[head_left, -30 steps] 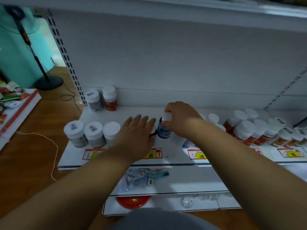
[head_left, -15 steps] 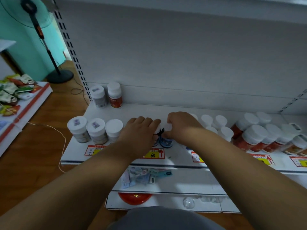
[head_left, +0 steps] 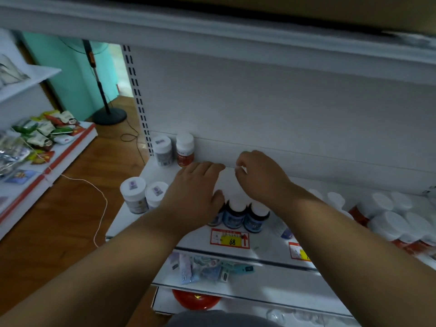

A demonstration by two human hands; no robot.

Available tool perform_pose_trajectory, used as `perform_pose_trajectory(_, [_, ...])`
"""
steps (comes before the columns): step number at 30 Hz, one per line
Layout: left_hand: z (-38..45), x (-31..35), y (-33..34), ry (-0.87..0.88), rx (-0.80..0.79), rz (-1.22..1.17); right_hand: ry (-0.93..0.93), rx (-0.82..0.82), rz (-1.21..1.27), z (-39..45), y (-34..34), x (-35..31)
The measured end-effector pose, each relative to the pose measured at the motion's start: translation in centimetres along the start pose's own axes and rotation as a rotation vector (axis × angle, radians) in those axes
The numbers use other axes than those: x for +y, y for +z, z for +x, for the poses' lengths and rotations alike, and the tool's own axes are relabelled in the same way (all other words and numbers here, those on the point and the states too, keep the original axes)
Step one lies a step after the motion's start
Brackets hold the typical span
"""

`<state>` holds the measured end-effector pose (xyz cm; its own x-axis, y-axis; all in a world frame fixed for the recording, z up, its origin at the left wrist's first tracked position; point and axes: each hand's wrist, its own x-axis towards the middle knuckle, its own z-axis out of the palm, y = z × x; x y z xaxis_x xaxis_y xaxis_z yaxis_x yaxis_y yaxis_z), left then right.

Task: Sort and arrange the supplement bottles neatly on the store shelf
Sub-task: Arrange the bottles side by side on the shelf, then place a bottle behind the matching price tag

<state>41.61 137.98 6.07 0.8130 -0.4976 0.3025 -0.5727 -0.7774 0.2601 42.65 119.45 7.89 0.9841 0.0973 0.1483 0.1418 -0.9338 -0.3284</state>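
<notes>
Three small dark bottles with blue labels and white caps [head_left: 234, 214] stand in a row near the front edge of the white shelf [head_left: 165, 173], above the price tag marked 68 [head_left: 230, 239]. My left hand [head_left: 195, 192] lies palm down with straight fingers, partly covering the leftmost of them. My right hand [head_left: 259, 178] hovers further back with curled fingers. A white spot shows at its fingertips; whether that is a cap or the shelf is unclear. Another small blue-labelled bottle [head_left: 284, 231] lies on its side under my right forearm.
Two grey-labelled bottles [head_left: 133, 194] stand front left, with a grey one [head_left: 162, 151] and a red-labelled one [head_left: 185, 149] at the back. Red bottles with white lids [head_left: 387, 223] crowd the right. Packets [head_left: 205, 270] lie on the lower shelf. A fan stand [head_left: 108, 114] is on the floor.
My right hand has let go of the blue bottle at the front row and moved toward the back of the shelf. My left hand stays flat beside the row. The view shifted right.
</notes>
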Motion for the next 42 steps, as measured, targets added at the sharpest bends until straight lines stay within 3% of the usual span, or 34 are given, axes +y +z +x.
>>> perform_pose_trajectory(4, [-0.2,-3.7,-2.4,-0.094,0.056,0.009,-0.018,0.000,0.037,5.7,1.6,-4.5])
perform_pose_trajectory(10, [0.1,-9.3,-5.0,-0.148,0.019,-0.028,0.101,-0.074,-0.001,12.4,5.9,-9.4])
perform_pose_trajectory(19, [0.1,-14.0,-5.3,-0.027,-0.087,-0.015,0.257,0.121,0.160,13.5,9.2,-9.5])
perform_pose_trajectory(22, [0.7,-13.9,-5.1,-0.041,-0.038,-0.105,0.317,0.214,0.386,11.8,7.3,-9.3])
perform_pose_trajectory(27, [2.0,-10.9,-4.2,-0.043,0.020,-0.378,0.343,0.463,0.777,6.0,3.0,-10.2])
perform_pose_trajectory(30, [1.8,-7.7,-3.2,0.011,0.001,-0.527,0.353,0.504,0.910,2.3,1.0,-10.3])
perform_pose_trajectory(35, [0.9,-1.8,-1.6,0.165,-0.077,-0.670,0.376,0.560,0.857,-3.8,-2.4,-8.2])
perform_pose_trajectory(42, [0.1,10.0,-0.1,0.243,-0.109,-0.889,0.329,0.625,0.850,-13.0,-7.0,-1.5])
